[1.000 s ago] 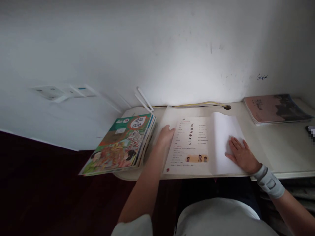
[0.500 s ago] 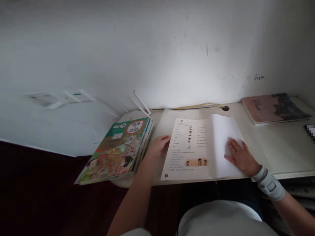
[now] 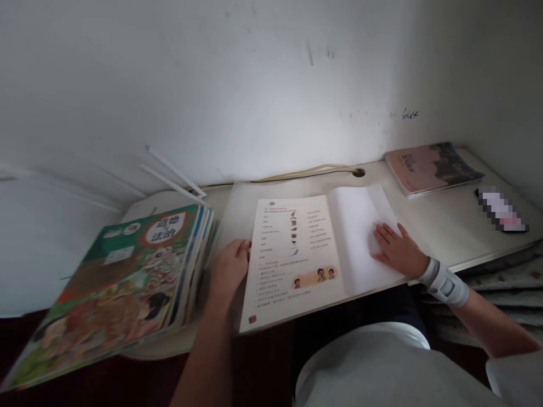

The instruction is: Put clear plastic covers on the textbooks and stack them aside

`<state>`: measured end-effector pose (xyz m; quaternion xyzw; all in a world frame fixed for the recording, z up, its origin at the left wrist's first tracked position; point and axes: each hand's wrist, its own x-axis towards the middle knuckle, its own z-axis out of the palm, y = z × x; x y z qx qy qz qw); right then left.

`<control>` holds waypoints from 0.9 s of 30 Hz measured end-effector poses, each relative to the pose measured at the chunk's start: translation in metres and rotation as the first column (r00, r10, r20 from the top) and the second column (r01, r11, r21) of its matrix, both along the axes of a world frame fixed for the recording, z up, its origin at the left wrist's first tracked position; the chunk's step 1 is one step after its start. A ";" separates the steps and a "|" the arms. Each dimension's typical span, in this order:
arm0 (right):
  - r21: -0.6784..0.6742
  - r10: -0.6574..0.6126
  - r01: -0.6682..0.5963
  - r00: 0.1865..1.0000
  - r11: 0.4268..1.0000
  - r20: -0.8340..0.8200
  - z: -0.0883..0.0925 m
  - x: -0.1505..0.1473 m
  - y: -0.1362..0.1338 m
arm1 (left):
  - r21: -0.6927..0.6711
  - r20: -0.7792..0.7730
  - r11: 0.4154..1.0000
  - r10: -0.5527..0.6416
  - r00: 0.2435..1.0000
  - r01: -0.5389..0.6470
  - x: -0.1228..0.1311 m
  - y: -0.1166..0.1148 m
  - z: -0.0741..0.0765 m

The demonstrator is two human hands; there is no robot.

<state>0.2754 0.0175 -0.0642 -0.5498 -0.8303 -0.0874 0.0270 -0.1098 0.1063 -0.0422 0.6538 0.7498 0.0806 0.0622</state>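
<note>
The open, flat booklet of white printed paper (image 3: 275, 305) lies on the pale, smooth worktop (image 3: 458, 237) before you. Your left hand's (image 3: 231, 265) curled fingers meet its left edge, grip unclear; your right hand's (image 3: 401, 249) fingers spread loosely over its blank page (image 3: 350, 237).

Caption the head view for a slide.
Right hand flat on an open book, left hand at its edge, stacked books alongside.

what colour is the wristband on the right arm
The wristband is pale grey, best seen in the head view.
</note>
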 end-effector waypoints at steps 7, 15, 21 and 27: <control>-0.020 0.030 -0.030 0.999 0.999 -0.019 0.023 -0.035 -0.038 | -0.018 -0.048 0.998 -0.053 0.997 0.052 -0.005 0.000 -0.010; -0.049 -0.074 0.076 0.997 0.996 0.032 0.009 -0.033 -0.067 | -0.014 0.017 1.000 -0.009 1.000 0.009 -0.005 -0.011 -0.012; -0.034 -0.060 0.062 0.996 0.997 0.070 0.007 -0.006 -0.070 | 0.003 -0.074 1.000 -0.016 0.997 0.016 -0.007 -0.015 -0.014; 0.010 0.024 -0.024 1.000 1.000 -0.006 0.018 -0.005 -0.035 | 0.004 -0.049 1.000 -0.023 0.999 0.023 -0.004 -0.015 -0.014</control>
